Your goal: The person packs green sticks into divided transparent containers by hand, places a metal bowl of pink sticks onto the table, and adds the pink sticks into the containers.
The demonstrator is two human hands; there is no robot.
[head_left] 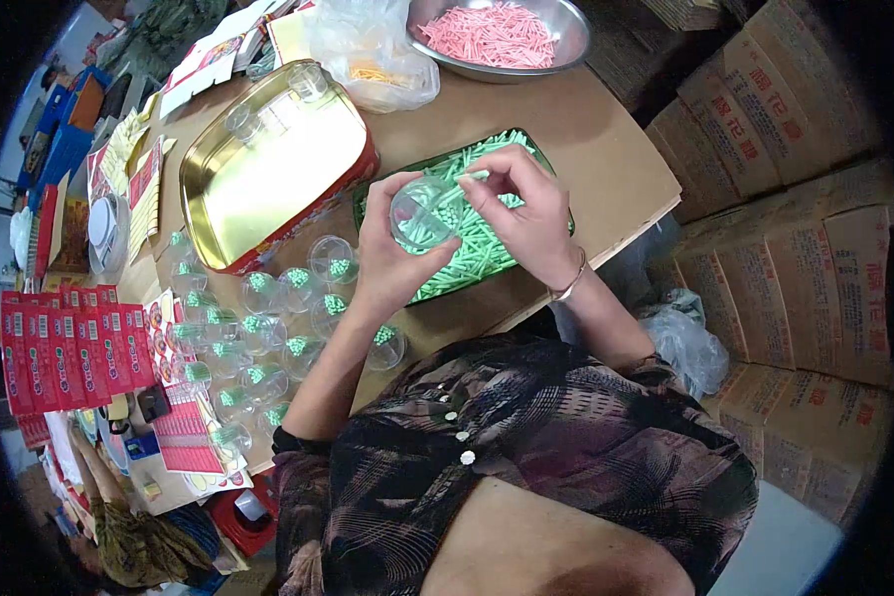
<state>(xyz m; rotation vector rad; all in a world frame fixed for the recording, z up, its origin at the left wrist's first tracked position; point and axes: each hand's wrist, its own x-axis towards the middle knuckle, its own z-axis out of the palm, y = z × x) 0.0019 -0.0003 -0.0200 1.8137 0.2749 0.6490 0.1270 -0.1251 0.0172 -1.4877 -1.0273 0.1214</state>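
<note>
My left hand [392, 248] is wrapped round a clear plastic cup [414, 224], its open mouth facing up and tilted toward me. Beside the rim, my right hand [528, 211] has thumb and fingertips pinched on green sticks [479, 178]; how many is hard to tell. Both hands are above a dark green tray [439, 295] heaped with short light-green sticks [482, 243]. To the left of my left forearm stand several clear cups [298, 288] with bundles of green sticks in them.
A gold-lined tin [204, 204] holding two clear cups is at the back left. Behind are a plastic bag [358, 45] with a yellow-filled tub, and a metal bowl [571, 40] of pink sticks. Red boxes [70, 348] stack left; cartons [775, 268] line the right. Another person's arm [99, 467] shows lower left.
</note>
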